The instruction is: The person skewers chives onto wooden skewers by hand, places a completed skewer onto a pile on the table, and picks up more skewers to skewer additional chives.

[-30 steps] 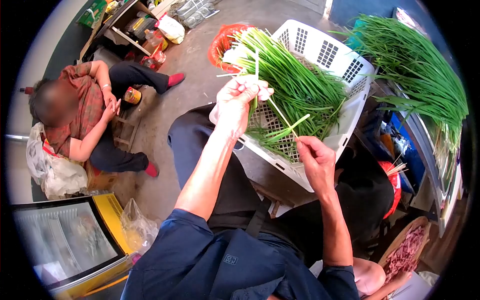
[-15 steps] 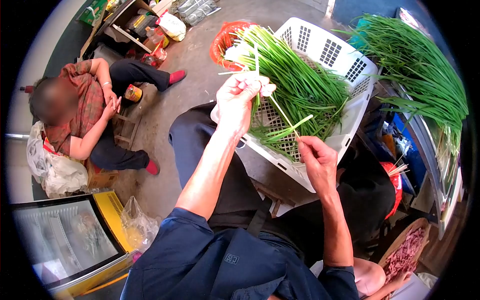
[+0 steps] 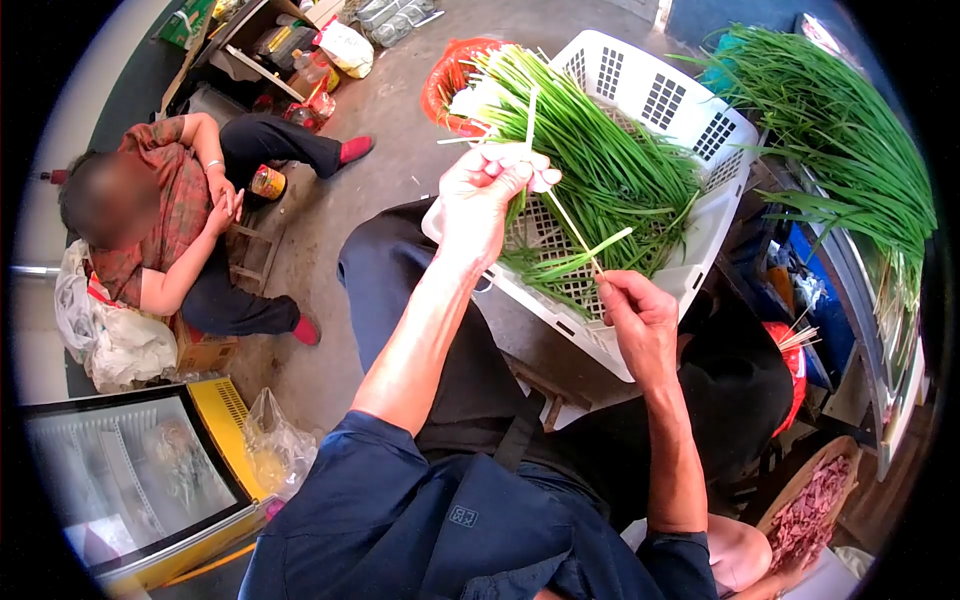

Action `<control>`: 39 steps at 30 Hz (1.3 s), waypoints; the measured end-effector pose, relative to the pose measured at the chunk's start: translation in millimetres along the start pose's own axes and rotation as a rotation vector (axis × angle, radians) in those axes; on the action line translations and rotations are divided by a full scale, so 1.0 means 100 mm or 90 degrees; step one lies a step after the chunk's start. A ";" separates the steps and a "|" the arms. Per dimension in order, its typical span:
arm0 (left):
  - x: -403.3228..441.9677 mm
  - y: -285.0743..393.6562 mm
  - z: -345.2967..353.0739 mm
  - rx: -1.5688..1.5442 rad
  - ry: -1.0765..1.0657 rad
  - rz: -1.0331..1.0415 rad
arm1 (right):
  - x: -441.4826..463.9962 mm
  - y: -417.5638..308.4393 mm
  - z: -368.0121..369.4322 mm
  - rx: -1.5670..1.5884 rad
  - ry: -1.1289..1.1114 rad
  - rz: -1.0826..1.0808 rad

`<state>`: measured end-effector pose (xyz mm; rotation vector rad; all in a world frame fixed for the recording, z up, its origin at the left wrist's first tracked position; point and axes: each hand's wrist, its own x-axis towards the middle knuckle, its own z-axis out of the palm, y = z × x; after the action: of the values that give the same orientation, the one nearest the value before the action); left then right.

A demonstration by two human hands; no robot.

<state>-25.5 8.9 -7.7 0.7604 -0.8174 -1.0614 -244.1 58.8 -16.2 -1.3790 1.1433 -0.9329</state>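
My left hand (image 3: 490,185) is closed in a pinch, with a pale chive stalk (image 3: 532,112) standing up from its fingertips. A thin bamboo skewer (image 3: 570,222) runs from those fingers down to my right hand (image 3: 640,310), whose thumb and fingers are closed on its lower end. Green chive leaves (image 3: 608,244) cross the skewer just above the right fingertips. Whether the skewer pierces the stalk is hidden by the left fingers. Below both hands lies a white plastic basket (image 3: 728,210) holding a thick bundle of chives (image 3: 590,140).
More chives (image 3: 830,130) lie on a stand at the right. A red bag with skewers (image 3: 790,350) and a basket of meat pieces (image 3: 815,500) are lower right, beside another person's arm (image 3: 780,580). A seated person (image 3: 170,210) and a glass-topped freezer (image 3: 130,480) are left.
The chive stalk in my left hand has shifted slightly to the right and leans more. Both hands otherwise keep nearly the same place and grip.
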 end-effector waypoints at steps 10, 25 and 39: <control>0.00 0.05 -0.14 -0.137 -0.016 -0.209 | -0.01 0.03 -0.02 -0.009 -0.001 -0.006; -0.29 -0.33 0.20 0.044 -0.163 -0.352 | 0.03 0.04 -0.05 -0.011 0.036 0.062; 0.67 -0.39 -0.17 0.215 0.301 -0.154 | 0.10 0.01 -0.07 -0.051 0.074 -0.009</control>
<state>-9.7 -64.0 -35.2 1.3643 -0.5060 -0.9082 -248.5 47.2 -16.5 -1.4140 1.2719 -0.9968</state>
